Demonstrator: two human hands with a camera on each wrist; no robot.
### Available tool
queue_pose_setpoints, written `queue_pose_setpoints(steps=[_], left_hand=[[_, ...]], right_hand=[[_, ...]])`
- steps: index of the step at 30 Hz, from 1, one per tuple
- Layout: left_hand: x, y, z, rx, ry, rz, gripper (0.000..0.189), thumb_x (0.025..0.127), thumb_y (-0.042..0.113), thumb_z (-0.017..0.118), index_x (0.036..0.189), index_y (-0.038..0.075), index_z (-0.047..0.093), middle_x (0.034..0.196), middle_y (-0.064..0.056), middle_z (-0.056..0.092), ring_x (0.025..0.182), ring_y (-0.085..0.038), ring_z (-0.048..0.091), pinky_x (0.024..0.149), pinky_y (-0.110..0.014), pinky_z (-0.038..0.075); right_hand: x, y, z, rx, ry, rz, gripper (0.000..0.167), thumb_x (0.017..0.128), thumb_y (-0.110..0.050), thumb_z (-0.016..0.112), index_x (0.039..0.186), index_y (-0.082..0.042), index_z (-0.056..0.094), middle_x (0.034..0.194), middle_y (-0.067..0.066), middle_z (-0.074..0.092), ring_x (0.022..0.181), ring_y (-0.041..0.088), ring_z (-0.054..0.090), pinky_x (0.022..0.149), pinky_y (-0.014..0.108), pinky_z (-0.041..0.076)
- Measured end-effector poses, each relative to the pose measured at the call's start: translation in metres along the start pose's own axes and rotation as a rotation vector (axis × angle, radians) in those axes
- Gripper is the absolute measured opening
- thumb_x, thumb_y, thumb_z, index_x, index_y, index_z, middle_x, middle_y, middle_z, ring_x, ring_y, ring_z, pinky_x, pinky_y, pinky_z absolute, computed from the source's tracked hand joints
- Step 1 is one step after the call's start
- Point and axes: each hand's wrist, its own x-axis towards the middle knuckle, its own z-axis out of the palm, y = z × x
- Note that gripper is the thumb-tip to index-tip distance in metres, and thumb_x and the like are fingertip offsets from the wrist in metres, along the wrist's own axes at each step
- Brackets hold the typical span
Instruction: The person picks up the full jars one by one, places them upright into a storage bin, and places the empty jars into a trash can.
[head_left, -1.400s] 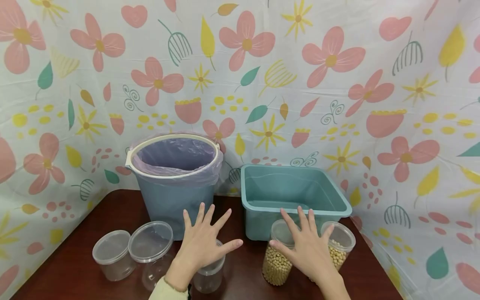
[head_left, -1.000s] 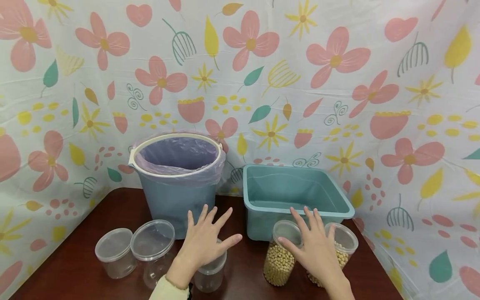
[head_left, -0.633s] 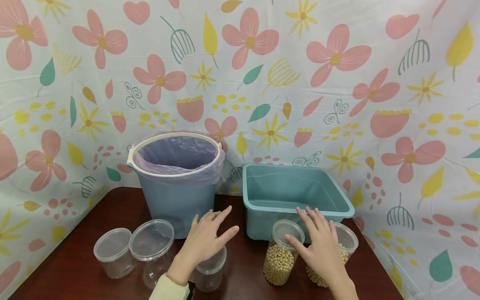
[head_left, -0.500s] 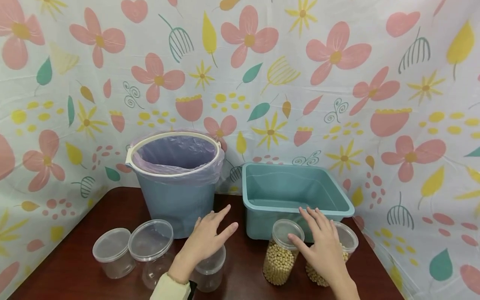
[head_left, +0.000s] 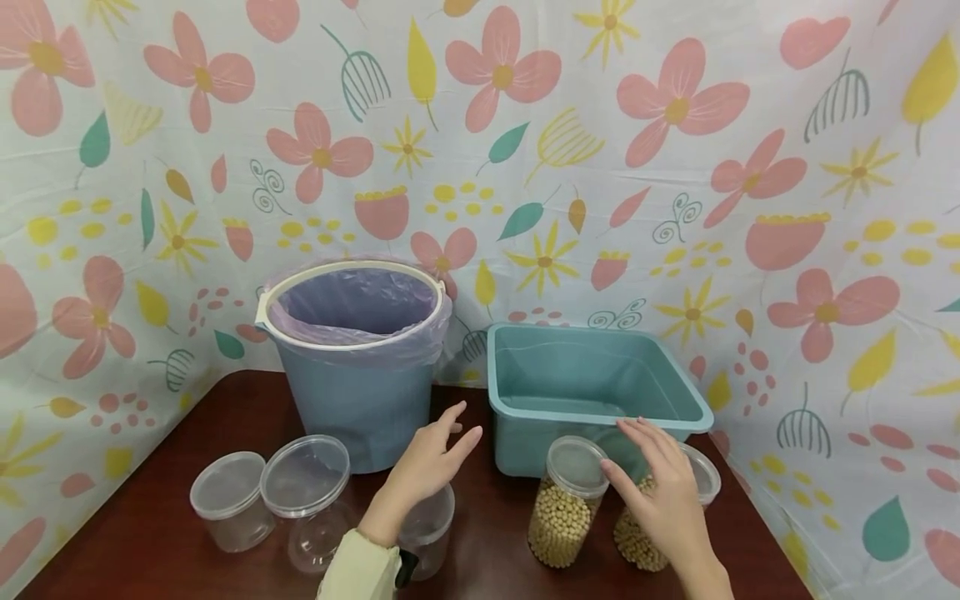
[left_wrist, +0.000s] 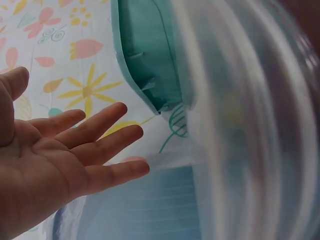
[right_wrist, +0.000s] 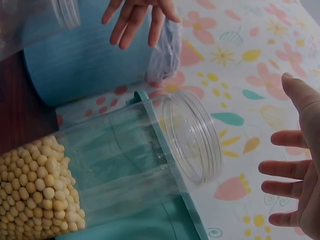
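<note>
My left hand (head_left: 426, 458) hovers with fingers spread, holding nothing, above a small clear lidded jar (head_left: 429, 521). In the left wrist view its palm and fingers show empty beside a blurred clear jar (left_wrist: 250, 125). My right hand (head_left: 663, 496) is between two clear jars partly filled with yellowish soybeans, its thumb right by the lid of the nearer soybean jar (head_left: 562, 517). It overlaps the other soybean jar (head_left: 637, 533) and hides part of it. From the right wrist, the fingers stand apart from the soybean jar (right_wrist: 100, 165) and grip nothing.
A blue bucket (head_left: 360, 392) lined with a purple bag stands at the back left of the dark table (head_left: 135, 517). Right of it sits a teal basin (head_left: 600, 417). Two more clear jars, a short one (head_left: 232, 500) and a taller one (head_left: 307, 492), stand at the left.
The left hand has turned sideways and shifted right, its fingers less widely spread. My right hand has drifted right, from over the nearer soybean jar toward the farther-right one.
</note>
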Motion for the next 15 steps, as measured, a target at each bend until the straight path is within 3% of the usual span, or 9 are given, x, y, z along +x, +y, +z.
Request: queue_pose_setpoints(steps=[4, 8, 11, 15], left_hand=[[0.007, 0.001, 0.003, -0.032, -0.031, -0.027, 0.063, 0.092, 0.046, 0.042, 0.138, 0.005, 0.031, 0.123, -0.022, 0.048, 0.112, -0.034, 0.047, 0.086, -0.050, 0.038], [0.013, -0.001, 0.007, -0.072, -0.057, -0.043, 0.064, 0.092, 0.046, 0.042, 0.139, 0.005, 0.029, 0.121, -0.022, 0.049, 0.108, -0.034, 0.049, 0.084, -0.049, 0.040], [0.018, -0.001, 0.010, -0.116, -0.059, -0.047, 0.063, 0.091, 0.045, 0.043, 0.139, 0.006, 0.028, 0.119, -0.021, 0.050, 0.107, -0.033, 0.050, 0.083, -0.048, 0.041], [0.025, 0.001, 0.013, -0.170, -0.042, -0.066, 0.063, 0.091, 0.044, 0.045, 0.139, 0.007, 0.028, 0.118, -0.020, 0.051, 0.107, -0.031, 0.050, 0.083, -0.047, 0.042]], right_hand=[[-0.001, 0.002, -0.002, 0.017, 0.008, 0.004, 0.045, 0.073, -0.010, 0.073, 0.115, -0.001, 0.058, 0.113, 0.016, 0.056, 0.110, 0.034, 0.043, 0.085, 0.058, 0.029], [-0.003, 0.004, -0.005, 0.013, 0.026, -0.032, 0.044, 0.073, -0.006, 0.072, 0.114, 0.000, 0.059, 0.112, 0.017, 0.056, 0.111, 0.029, 0.045, 0.095, 0.035, 0.030], [-0.003, 0.007, -0.006, 0.018, 0.057, -0.060, 0.042, 0.072, -0.004, 0.072, 0.112, 0.001, 0.060, 0.109, 0.019, 0.056, 0.111, 0.021, 0.046, 0.093, 0.016, 0.027], [-0.004, 0.008, -0.009, 0.041, 0.074, -0.052, 0.040, 0.072, 0.000, 0.071, 0.110, 0.002, 0.061, 0.106, 0.021, 0.056, 0.111, 0.014, 0.046, 0.090, 0.013, 0.029]])
